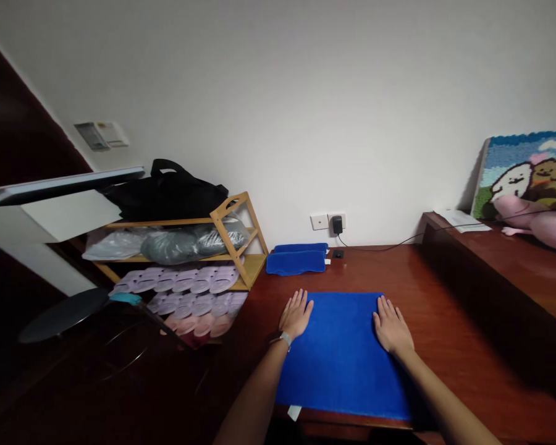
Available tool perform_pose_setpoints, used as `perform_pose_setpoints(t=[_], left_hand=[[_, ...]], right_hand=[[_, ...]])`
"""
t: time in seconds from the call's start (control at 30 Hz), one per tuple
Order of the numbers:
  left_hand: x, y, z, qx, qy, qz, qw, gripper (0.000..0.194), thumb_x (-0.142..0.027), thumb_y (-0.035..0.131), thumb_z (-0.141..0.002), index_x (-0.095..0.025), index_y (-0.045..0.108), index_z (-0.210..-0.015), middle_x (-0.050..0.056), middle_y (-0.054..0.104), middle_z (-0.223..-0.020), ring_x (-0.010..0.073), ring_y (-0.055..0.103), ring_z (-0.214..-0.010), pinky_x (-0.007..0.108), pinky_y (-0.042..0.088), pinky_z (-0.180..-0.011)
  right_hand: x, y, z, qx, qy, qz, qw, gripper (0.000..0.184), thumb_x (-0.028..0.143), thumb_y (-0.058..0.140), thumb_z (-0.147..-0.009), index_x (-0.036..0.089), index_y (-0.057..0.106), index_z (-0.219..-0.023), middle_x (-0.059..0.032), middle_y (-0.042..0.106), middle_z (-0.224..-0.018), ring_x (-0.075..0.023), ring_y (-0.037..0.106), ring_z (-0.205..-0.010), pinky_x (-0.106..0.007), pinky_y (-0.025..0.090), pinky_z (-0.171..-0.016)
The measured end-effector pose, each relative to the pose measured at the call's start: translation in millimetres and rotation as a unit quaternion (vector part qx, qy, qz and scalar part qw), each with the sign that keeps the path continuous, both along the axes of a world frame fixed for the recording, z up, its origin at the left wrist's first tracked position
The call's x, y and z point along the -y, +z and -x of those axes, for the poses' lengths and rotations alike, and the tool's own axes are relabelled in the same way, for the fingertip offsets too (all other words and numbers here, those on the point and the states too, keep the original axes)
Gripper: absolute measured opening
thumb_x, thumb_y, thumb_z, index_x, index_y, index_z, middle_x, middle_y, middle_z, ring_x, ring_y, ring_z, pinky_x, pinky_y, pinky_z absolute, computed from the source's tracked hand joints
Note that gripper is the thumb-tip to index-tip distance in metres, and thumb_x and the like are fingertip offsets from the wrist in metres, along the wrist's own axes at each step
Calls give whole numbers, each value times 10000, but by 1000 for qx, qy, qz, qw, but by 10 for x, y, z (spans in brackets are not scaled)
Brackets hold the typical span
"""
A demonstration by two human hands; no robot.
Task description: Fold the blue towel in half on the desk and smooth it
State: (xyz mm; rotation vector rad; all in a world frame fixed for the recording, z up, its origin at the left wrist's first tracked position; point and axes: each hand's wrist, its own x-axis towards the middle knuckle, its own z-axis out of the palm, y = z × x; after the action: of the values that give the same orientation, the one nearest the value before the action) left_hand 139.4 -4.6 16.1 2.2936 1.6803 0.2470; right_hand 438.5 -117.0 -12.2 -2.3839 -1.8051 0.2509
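Note:
A blue towel lies spread flat on the dark red wooden table. My left hand rests palm down on the towel's far left corner, fingers stretched out. On the far right corner my right hand lies flat in the same way, fingers apart. Neither hand grips anything. A small white tag sticks out at the towel's near left edge. Two folded blue towels are stacked at the back of the table by the wall.
A black charger sits in a wall socket, its cable running right to a raised wooden ledge with papers, a pink plush toy and a picture. Left stands a wooden shoe rack with slippers, bags, and a black stool.

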Motion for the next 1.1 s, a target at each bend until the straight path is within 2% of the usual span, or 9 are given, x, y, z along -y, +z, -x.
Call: perform_pose_setpoints(t=[0.13,0.27,0.4,0.5,0.6,0.77,0.83,0.9,1.1], left_hand=[[-143,208,11,8,16,24,1000,727,-512,10,-1043,-167,378,-1567,86,380,-1620,197,313,-1514,384,278,-1224],[34,309,-370,11,-11,-32,999,693,-513,76,-1058,-155,405,-1552,87,284,-1665,198,194,-1554,391,180,-1263],[566,47,-1065,11,-163,-119,979,643,-542,120,-1067,-237,372,-1574,43,264,-1680,196,191,-1556,419,175,-1273],[816,-157,-1299,-5,-202,-115,973,634,-544,118,-1067,-262,324,-1595,43,293,-1670,202,219,-1549,445,195,-1270],[772,-192,-1036,-32,-151,-98,983,658,-576,127,-1056,-256,300,-1606,56,290,-1666,229,216,-1550,483,189,-1269],[498,-104,-105,-76,-27,-72,994,737,-635,151,-1035,-196,275,-1613,84,230,-1678,246,187,-1555,479,191,-1267],[466,-97,117,-79,-6,-72,994,756,-637,142,-1033,-168,271,-1612,87,216,-1682,240,174,-1557,456,192,-1267],[481,-100,194,-76,1,-76,994,771,-642,135,-1030,-153,270,-1611,87,210,-1684,237,164,-1560,439,187,-1269],[563,-56,123,-68,3,-78,995,771,-627,143,-1032,-131,276,-1608,105,222,-1678,241,182,-1557,435,196,-1269]], right_hand=[[4,45,9,-4,-1,11,1000,687,419,111,-1022,71,144,-1613,-54,132,-1697,-201,97,-1568,-389,60,-1271],[4,64,11,-19,-1,10,1000,685,413,119,-1019,71,135,-1613,-55,127,-1699,-199,93,-1568,-386,48,-1270],[7,64,9,-26,2,5,1000,682,397,127,-1016,66,146,-1612,-66,134,-1699,-201,89,-1568,-384,42,-1267],[10,61,6,-31,1,2,1000,676,384,135,-1014,68,149,-1612,-66,136,-1699,-197,91,-1568,-383,43,-1267],[6,59,4,-27,-2,2,1000,680,394,126,-1016,71,144,-1614,-62,138,-1698,-192,97,-1567,-379,44,-1268],[-4,43,-1,-20,-6,1,1000,683,411,117,-1018,82,147,-1616,-49,134,-1698,-184,98,-1567,-377,46,-1268],[-1,28,-3,-19,-5,0,1000,684,411,114,-1019,80,147,-1616,-46,128,-1699,-186,94,-1567,-378,45,-1268],[2,9,-4,-17,-4,0,1000,684,411,112,-1020,76,147,-1615,-50,127,-1700,-190,95,-1567,-380,44,-1268],[4,30,18,-3,-7,3,1000,685,417,121,-1025,68,162,-1613,-68,146,-1699,-195,100,-1567,-374,48,-1266]])
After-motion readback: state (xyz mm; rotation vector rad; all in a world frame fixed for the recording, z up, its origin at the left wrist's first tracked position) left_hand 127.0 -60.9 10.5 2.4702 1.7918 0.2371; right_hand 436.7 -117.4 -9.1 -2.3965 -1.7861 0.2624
